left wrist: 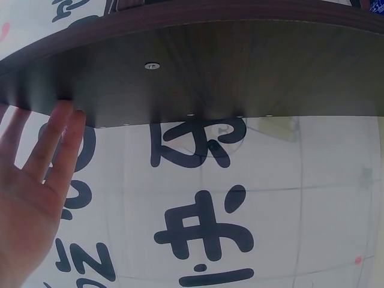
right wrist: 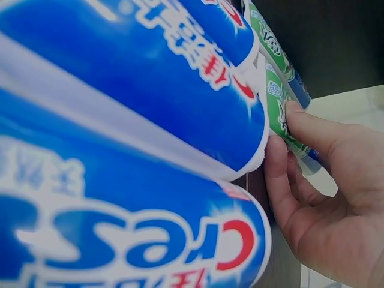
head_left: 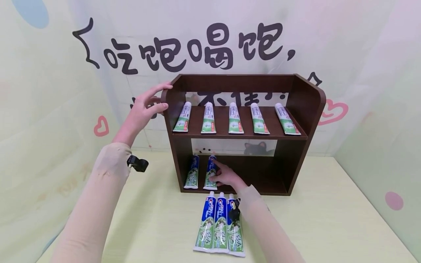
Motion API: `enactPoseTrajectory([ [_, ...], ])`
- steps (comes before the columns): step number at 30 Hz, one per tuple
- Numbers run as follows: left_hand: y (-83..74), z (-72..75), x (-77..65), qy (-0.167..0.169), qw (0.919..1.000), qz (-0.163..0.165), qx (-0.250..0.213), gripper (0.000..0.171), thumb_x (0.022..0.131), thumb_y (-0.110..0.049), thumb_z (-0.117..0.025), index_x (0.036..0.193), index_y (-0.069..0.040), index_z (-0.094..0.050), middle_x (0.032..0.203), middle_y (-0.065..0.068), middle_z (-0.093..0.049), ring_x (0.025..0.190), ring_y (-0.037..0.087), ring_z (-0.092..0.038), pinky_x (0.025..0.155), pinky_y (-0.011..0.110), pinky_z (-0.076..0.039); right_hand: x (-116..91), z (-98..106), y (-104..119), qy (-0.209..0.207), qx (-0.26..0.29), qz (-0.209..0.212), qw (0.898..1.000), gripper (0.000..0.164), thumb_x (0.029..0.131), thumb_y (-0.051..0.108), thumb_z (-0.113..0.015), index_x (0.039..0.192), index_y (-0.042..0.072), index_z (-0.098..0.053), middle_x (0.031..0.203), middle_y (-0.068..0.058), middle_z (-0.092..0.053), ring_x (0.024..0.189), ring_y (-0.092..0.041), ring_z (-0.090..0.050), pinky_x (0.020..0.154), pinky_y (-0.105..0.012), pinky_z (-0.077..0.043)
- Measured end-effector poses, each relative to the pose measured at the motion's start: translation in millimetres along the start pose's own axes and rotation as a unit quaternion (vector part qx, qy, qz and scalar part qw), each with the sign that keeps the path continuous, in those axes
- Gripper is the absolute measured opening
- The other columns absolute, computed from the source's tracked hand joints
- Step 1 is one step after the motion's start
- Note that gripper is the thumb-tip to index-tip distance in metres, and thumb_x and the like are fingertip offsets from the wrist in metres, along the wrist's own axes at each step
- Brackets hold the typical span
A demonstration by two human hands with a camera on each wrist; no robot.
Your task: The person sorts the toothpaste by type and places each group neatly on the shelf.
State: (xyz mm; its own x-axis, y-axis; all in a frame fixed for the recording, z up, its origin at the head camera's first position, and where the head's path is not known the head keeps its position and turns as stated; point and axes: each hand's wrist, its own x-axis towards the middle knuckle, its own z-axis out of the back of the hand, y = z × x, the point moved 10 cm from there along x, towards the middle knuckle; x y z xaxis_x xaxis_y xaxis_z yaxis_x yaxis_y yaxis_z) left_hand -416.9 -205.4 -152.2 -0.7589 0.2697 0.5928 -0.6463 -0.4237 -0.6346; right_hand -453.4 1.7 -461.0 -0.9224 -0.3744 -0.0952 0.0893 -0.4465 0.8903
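Observation:
On the lower level of a dark brown two-tier shelf (head_left: 263,137), my right hand (head_left: 228,176) holds a blue and green toothpaste tube (head_left: 211,174) between thumb and fingers. In the right wrist view the thumb lies on the green part of this tube (right wrist: 277,108), with the fingers along its side. A matching toothpaste tube (head_left: 192,173) stands to its left, leaning back. My left hand (head_left: 144,106) rests against the shelf's left side panel, near its top. The left wrist view shows straight fingers (left wrist: 66,141) touching the outside of that panel (left wrist: 210,72).
Three more blue and green tubes (head_left: 219,223) lie side by side on the pale table (head_left: 158,219) before the shelf. Several white and green tubes (head_left: 235,118) lie spaced out on the upper level. A printed cloth backdrop (head_left: 98,84) surrounds the table.

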Motion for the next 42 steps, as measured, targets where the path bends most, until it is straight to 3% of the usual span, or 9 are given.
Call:
enactPoseTrajectory([
  [6, -2.7, -0.6, 1.6, 0.0, 1.0, -0.004, -0.006, 0.048, 0.096, -0.018, -0.06, 0.143, -0.019, -0.052, 0.158, -0.005, -0.04, 0.102, 0.015, -0.062, 0.075, 0.018, -0.056, -4, 2, 5, 0.01, 0.001, 0.008, 1.0, 0.084, 0.089, 0.009, -0.072, 0.158, 0.017, -0.024, 0.093, -0.014, -0.052, 0.072, -0.018, -0.058, 0.067, -0.03, -0.06],
  [18, -0.2, -1.3, -1.4, 0.002, 1.0, -0.007, -0.006, 0.047, 0.096, -0.015, -0.058, 0.142, -0.019, -0.053, 0.158, -0.004, -0.041, 0.099, 0.017, -0.062, 0.073, 0.018, -0.056, 0, -2, -1, -0.025, -0.038, 0.014, 0.999, 0.082, 0.089, 0.011, -0.071, 0.157, 0.016, -0.026, 0.099, -0.016, -0.06, 0.075, -0.018, -0.061, 0.066, -0.03, -0.059],
  [25, -27.8, -4.0, -7.9, 0.004, 0.9999, -0.005, -0.008, 0.046, 0.096, -0.012, -0.057, 0.141, -0.011, -0.053, 0.158, 0.003, -0.041, 0.099, 0.016, -0.061, 0.075, 0.016, -0.055, -3, 3, 5, -0.049, -0.052, 0.024, 0.997, 0.081, 0.087, 0.009, -0.073, 0.156, 0.011, -0.031, 0.091, -0.014, -0.061, 0.067, -0.016, -0.058, 0.06, -0.028, -0.056],
  [34, -1.0, -1.1, 0.0, 0.0, 0.9999, -0.01, -0.006, 0.047, 0.096, -0.016, -0.059, 0.142, -0.016, -0.053, 0.158, -0.004, -0.041, 0.099, 0.017, -0.062, 0.074, 0.017, -0.056, -7, 5, 5, -0.064, -0.064, 0.019, 0.996, 0.078, 0.087, 0.011, -0.073, 0.154, 0.009, -0.034, 0.1, -0.017, -0.063, 0.074, -0.019, -0.061, 0.06, -0.028, -0.056],
  [39, 0.9, 0.1, 0.8, -0.003, 0.9999, -0.011, -0.003, 0.047, 0.096, -0.018, -0.06, 0.143, -0.017, -0.052, 0.157, -0.007, -0.041, 0.101, 0.017, -0.062, 0.074, 0.017, -0.056, -8, 9, 7, -0.076, -0.079, 0.026, 0.994, 0.074, 0.088, 0.015, -0.073, 0.152, 0.006, -0.037, 0.103, -0.018, -0.064, 0.076, -0.02, -0.06, 0.061, -0.029, -0.053],
  [42, -0.4, 0.2, 0.8, -0.004, 0.9999, -0.012, -0.001, 0.047, 0.096, -0.019, -0.06, 0.142, -0.02, -0.053, 0.157, -0.006, -0.041, 0.102, 0.016, -0.062, 0.075, 0.017, -0.056, -10, 13, 12, -0.088, -0.09, 0.04, 0.991, 0.071, 0.089, 0.016, -0.072, 0.15, 0.003, -0.039, 0.104, -0.02, -0.065, 0.082, -0.023, -0.061, 0.068, -0.034, -0.054],
])
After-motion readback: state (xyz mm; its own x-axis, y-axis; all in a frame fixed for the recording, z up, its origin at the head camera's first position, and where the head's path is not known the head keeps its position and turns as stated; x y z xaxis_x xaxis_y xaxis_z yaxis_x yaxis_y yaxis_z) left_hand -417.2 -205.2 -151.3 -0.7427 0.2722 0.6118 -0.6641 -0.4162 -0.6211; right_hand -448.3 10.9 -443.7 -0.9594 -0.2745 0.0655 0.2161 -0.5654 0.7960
